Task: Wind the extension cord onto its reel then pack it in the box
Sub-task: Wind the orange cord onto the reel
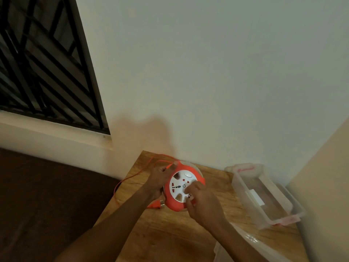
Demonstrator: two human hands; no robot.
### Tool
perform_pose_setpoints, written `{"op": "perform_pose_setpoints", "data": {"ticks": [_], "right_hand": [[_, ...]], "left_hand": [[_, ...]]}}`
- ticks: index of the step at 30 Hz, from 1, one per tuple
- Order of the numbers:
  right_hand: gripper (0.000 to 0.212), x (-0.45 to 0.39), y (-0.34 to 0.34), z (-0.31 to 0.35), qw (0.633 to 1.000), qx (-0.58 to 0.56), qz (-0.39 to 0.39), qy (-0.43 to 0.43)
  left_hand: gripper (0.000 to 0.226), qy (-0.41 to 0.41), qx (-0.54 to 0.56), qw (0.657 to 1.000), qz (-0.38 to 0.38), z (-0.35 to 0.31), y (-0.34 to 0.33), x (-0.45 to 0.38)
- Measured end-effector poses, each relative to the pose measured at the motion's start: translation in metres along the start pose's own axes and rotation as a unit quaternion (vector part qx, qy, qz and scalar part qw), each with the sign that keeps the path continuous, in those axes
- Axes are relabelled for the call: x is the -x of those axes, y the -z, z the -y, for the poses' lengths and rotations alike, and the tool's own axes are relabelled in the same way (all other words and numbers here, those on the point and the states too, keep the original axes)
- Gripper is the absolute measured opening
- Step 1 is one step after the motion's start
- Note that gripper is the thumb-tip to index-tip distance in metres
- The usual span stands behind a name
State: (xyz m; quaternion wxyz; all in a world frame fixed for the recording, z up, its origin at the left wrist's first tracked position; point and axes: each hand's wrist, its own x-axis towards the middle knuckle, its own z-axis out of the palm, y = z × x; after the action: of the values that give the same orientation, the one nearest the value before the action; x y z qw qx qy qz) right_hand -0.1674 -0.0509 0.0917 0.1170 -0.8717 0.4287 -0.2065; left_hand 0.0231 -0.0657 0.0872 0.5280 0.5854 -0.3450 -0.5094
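- A pale wall (217, 72) fills most of what I see, with a dark barred window (43, 63) at the far left and a brown floor (37, 195) under it; a small wooden table (170, 233) sits pushed into the corner.
- Off the table's left edge, the orange cord (120, 183) hangs in a loose loop and runs back up along the far-left corner toward the reel; much of it looks unwound.
- The orange plug (155, 204) lies on the table near the left edge, just beside the reel's underside.
- The left hand (160, 178) grips the reel's left rim, fingers curled round it, with the cord passing right by the fingertips.
- The reel (182, 188) is an orange disc with a white socket face and a round white button, tilted up toward me, above the middle of the table.
- The right hand (200, 201) has its fingers curled onto the white face and lower rim, gripping there, likely to turn it.
- The clear plastic box (264, 193) stands open at the table's right edge, well apart from the reel; a clear lid (251, 241) lies at the near-right corner.
- Risk as I judge it: the dangling loop could snag on the table's edge or kink while winding, and the plug could be dragged off the table.
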Motion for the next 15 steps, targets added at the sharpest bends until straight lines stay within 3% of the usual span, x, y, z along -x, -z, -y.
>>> {"op": "perform_pose_setpoints", "data": {"ticks": [3,7,12,15], "right_hand": [[0.043,-0.004,-0.002,-0.002,0.977,0.124,0.100,0.144],[0.055,-0.009,0.007,-0.002,0.925,0.214,0.166,0.268],[0.053,-0.008,0.011,0.009,0.889,0.279,0.186,0.313],[0.050,-0.005,0.007,0.016,0.878,0.310,0.198,0.305]], "left_hand": [[0.053,0.013,-0.001,0.999,0.031,0.005,0.006,0.001],[0.052,0.037,-0.032,0.997,0.067,0.009,0.013,0.006],[0.043,0.069,-0.028,0.993,0.096,0.015,0.018,0.010],[0.054,0.075,-0.033,0.991,0.110,0.017,0.020,0.011]]}}
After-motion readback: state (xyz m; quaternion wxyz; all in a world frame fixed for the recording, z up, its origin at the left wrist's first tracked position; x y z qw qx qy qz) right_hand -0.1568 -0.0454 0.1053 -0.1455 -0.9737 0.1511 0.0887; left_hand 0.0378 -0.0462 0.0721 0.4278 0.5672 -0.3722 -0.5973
